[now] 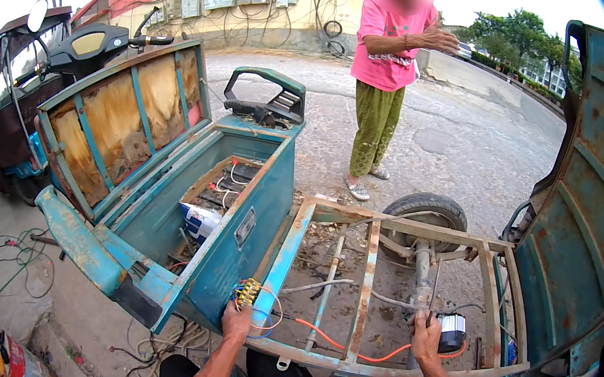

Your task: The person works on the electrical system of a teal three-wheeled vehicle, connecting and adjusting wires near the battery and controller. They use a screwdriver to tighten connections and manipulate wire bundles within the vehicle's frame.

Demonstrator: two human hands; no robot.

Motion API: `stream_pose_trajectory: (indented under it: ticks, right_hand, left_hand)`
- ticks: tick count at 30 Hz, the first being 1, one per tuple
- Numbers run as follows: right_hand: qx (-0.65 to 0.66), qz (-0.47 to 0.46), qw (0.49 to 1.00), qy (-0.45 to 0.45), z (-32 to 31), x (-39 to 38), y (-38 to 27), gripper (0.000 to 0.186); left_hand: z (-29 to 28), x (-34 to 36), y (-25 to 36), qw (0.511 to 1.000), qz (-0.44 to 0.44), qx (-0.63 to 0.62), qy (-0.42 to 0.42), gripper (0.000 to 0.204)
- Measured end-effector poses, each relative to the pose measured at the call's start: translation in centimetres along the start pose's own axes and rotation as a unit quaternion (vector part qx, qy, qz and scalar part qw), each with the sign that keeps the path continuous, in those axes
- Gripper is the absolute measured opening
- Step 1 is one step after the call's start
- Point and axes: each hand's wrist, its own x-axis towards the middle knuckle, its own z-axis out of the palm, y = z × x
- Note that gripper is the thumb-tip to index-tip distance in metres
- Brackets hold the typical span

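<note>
My left hand (236, 320) is closed around the lower end of a small yellow block with several metal contacts (247, 293), beside the blue metal box's side. Blue and pale wires loop from the block to the right. My right hand (425, 338) is closed, with a thin straight metal rod (436, 280) rising from it above the rusty frame (363, 294). Its lower end is hidden in my fist, so the kind of tool is unclear. A silver and black motor (452, 331) sits right beside that hand. An orange cable (386, 356) runs across the frame between my hands.
A blue vehicle body (231, 252) with a raised lid (125, 125) stands at left, battery and wires inside. A wheel (428, 210) lies beyond the frame. A tilted rusty blue panel (587, 190) rises at right. A person in pink (390, 46) stands ahead. Loose cables (26, 258) lie left.
</note>
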Motion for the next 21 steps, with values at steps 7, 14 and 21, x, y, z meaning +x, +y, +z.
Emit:
stream_pose_trajectory:
  ticks: [7, 14, 21]
  right_hand:
    - [-0.065, -0.025, 0.997, 0.012, -0.3, -1.2, 4.3, 0.041]
    - [-0.095, -0.047, 0.994, -0.027, -0.1, -1.1, 4.0, 0.039]
    - [-0.071, -0.02, 0.996, -0.049, 0.1, -1.1, 3.3, 0.04]
  left_hand:
    - [-0.1, -0.5, 0.7, 1.0, 0.007, -0.008, -0.005, 0.045]
    - [0.0, -0.5, 1.0, 1.0, 0.01, -0.007, 0.005, 0.043]
    - [-0.1, -0.7, 0.9, 1.0, 0.012, -0.019, 0.005, 0.044]
